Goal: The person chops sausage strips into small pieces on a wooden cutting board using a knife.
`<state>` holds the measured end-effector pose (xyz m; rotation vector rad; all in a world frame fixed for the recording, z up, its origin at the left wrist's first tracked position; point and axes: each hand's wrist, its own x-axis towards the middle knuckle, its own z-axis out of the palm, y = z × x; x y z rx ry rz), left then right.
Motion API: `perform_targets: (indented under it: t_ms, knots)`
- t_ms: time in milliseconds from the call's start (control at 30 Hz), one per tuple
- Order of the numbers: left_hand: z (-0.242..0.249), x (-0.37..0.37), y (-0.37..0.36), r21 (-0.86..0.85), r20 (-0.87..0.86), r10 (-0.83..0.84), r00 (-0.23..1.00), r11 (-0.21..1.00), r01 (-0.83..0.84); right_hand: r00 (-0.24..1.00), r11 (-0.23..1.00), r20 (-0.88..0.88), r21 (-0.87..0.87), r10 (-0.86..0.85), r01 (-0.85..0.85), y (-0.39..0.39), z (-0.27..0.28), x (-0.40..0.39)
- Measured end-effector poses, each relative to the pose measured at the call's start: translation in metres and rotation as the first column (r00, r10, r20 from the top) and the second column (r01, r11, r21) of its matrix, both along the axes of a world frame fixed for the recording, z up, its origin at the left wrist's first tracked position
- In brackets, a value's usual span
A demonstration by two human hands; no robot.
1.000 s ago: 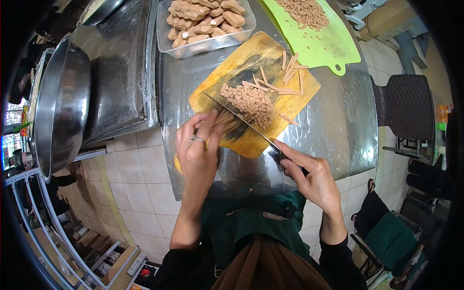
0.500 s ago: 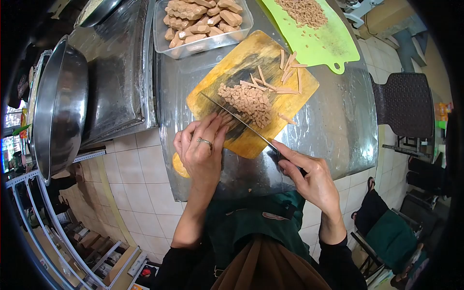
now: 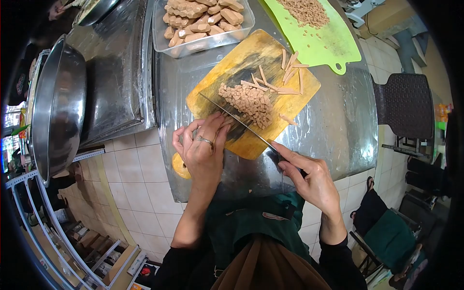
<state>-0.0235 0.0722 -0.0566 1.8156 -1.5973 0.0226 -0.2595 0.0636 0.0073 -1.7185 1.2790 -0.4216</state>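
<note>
My right hand [image 3: 309,179] is wrapped round the handle of a knife [image 3: 237,120], whose long blade crosses the wooden cutting board [image 3: 217,63] diagonally. On the blade's near side, my left hand [image 3: 203,142] has its fingertips pressed on brown strips [image 3: 233,121], partly hidden by the fingers. Beyond the blade lies a heap of small diced brown pieces [image 3: 249,104]. Several thin uncut strips [image 3: 290,72] are scattered at the board's far right. A ring is on one left finger.
A clear tub [image 3: 181,52] of brown blocks stands behind the board. A green mat [image 3: 338,48] with diced bits lies at the back right. Large metal bowl [image 3: 60,106] at left; brown chair [image 3: 406,104] at right. A seated person [image 3: 391,237] is at lower right.
My left hand's outer fingers have spread and lifted slightly. The knife and my right hand have barely moved.
</note>
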Motion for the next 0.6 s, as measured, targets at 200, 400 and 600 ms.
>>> perform_targets:
  t_ms: [200, 400, 600]
  knots:
    - [-0.0018, -0.0015, 0.0002, 0.011, -0.008, 0.007, 1.000, 1.000, -0.007, 1.000, 1.000, 0.017, 0.019, -0.010, 0.010, -0.0011, -0.0020, -0.0002]
    - [-0.0008, -0.0025, -0.0027, 0.036, -0.043, -0.004, 0.999, 0.999, 0.005, 1.000, 0.998, 0.013, 0.060, -0.016, 0.015, -0.0023, 0.0012, 0.0004]
    - [0.0032, 0.0004, -0.0020, 0.059, -0.100, -0.014, 0.995, 0.998, 0.020, 0.999, 0.999, 0.002, 0.041, -0.033, 0.033, -0.0035, 0.0040, -0.0030]
